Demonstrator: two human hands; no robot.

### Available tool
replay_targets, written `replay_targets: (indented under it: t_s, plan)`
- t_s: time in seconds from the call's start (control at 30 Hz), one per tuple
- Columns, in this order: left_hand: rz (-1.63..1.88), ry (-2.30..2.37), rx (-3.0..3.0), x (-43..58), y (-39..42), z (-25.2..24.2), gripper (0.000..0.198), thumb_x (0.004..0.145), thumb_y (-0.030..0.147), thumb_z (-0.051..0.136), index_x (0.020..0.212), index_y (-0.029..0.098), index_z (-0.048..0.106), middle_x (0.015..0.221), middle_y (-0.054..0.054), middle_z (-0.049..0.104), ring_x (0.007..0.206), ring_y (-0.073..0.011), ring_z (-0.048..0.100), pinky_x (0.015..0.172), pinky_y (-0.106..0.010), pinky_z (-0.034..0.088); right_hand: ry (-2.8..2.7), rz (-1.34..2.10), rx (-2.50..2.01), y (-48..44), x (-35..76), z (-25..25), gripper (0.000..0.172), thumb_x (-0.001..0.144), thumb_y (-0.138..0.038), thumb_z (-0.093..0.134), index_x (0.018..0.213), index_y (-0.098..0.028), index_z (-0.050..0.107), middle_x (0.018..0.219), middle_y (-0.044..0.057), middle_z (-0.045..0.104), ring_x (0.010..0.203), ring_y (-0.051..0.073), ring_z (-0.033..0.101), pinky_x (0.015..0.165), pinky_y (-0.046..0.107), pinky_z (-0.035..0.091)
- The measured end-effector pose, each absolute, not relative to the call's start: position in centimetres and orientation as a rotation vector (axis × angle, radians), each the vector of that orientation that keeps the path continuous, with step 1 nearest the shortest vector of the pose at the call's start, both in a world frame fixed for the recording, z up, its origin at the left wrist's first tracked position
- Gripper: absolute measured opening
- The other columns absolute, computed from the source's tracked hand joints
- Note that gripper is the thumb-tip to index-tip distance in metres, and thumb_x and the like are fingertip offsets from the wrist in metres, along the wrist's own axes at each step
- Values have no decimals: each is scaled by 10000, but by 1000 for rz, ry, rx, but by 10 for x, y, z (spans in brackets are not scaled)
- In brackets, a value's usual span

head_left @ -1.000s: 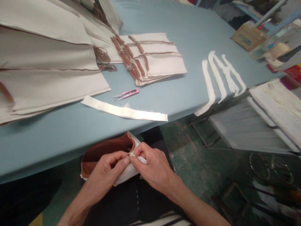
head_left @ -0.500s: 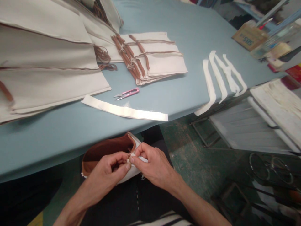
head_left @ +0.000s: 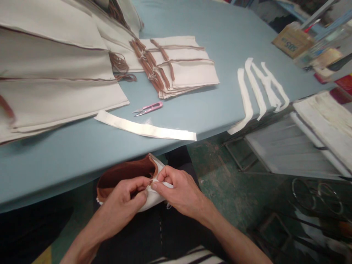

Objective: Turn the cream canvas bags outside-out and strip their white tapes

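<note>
A fabric bag (head_left: 121, 172), brown inside and off-white outside, rests on my lap below the table edge with its mouth open. My left hand (head_left: 129, 196) pinches at its rim, fingertips close to those of the other hand. My right hand (head_left: 176, 187) grips the off-white cloth at the same spot, thumb pressed on the folded edge. Whatever small piece lies between the fingertips is hidden. Loose white threads hang under my right hand. Beyond the hands, a white fabric strip (head_left: 145, 129) lies along the table edge, with pink thread snips (head_left: 150, 109) behind it.
The blue-green table (head_left: 217, 33) carries large off-white fabric pieces (head_left: 55, 66) at left and a stack of smaller pieces with brown ties (head_left: 189, 73). Several white strips (head_left: 247, 95) hang over its right edge. A cardboard box (head_left: 293, 41) stands far right, near a white-covered stand (head_left: 297, 146).
My left thumb has drawn back slightly from the pinched spot at the rim. My right hand and the bag have barely moved.
</note>
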State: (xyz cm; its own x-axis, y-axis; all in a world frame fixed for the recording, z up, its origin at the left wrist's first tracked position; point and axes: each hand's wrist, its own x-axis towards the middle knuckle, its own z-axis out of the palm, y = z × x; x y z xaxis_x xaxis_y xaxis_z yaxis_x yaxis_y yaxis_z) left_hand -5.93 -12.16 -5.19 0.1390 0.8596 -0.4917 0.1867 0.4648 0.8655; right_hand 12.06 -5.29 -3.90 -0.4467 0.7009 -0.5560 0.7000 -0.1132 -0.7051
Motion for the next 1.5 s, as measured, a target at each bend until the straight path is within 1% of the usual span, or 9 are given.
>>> replay_targets:
  t_s: [0.17,0.33,0.5,0.67,0.8,0.97,1.07,1.3,1.5]
  plan:
    - [654,1430,1024,-57,-121,-51,255,837,370,539,777,179,697,663,36,594,595,-125,444,532,-223,333,-2104,1614,-1639,-53,120,-39,167,958,-340,736,853,-225,675,819,-32,735,752,161,652,702,276,376]
    - [655,1427,1018,-56,-120,-49,250,828,381,567,790,177,706,702,12,642,629,-141,496,553,-227,374,-2071,1618,-1608,-54,122,-40,160,960,-318,750,859,-224,669,845,-36,745,759,153,646,714,271,383]
    - [650,1458,1017,-55,-120,-50,310,869,443,598,841,173,748,722,-4,679,653,-158,535,581,-234,409,-2063,1621,-1604,-53,122,-44,166,962,-340,746,865,-229,669,869,-28,757,795,167,667,729,279,399]
    - [681,1513,1058,-54,-118,-50,334,872,456,588,767,181,745,627,16,611,575,-143,471,523,-233,363,-2073,1605,-1602,-53,121,-45,168,965,-348,744,866,-233,672,863,-27,757,802,172,671,730,281,404]
    - [676,1498,1069,-55,-120,-50,325,890,425,570,804,178,764,643,17,612,584,-145,480,509,-227,353,-2068,1611,-1617,-54,121,-45,166,967,-343,745,868,-232,670,866,-24,755,807,174,677,736,284,404]
    - [685,1505,1079,-54,-121,-51,388,922,485,577,806,167,766,650,20,595,594,-138,451,526,-227,345,-2079,1596,-1610,-55,121,-46,165,972,-352,748,881,-229,687,865,-21,754,813,177,681,739,288,404]
    - [683,1517,1077,-53,-120,-51,394,930,483,569,806,164,765,656,16,608,597,-140,456,531,-229,349,-2082,1592,-1619,-55,120,-45,161,975,-350,750,887,-228,691,875,-19,764,825,179,692,739,286,411]
    - [710,1555,1087,-50,-119,-50,372,901,467,562,756,173,738,669,-1,652,606,-151,499,548,-237,371,-2080,1597,-1637,-53,120,-46,149,979,-334,746,889,-227,692,906,-12,786,852,191,717,755,293,433]
    - [734,1591,1076,-47,-119,-53,379,879,477,544,712,182,714,608,21,579,553,-137,439,512,-238,340,-2070,1608,-1643,-54,119,-48,167,979,-359,748,885,-232,692,891,-17,782,842,186,713,748,287,439]
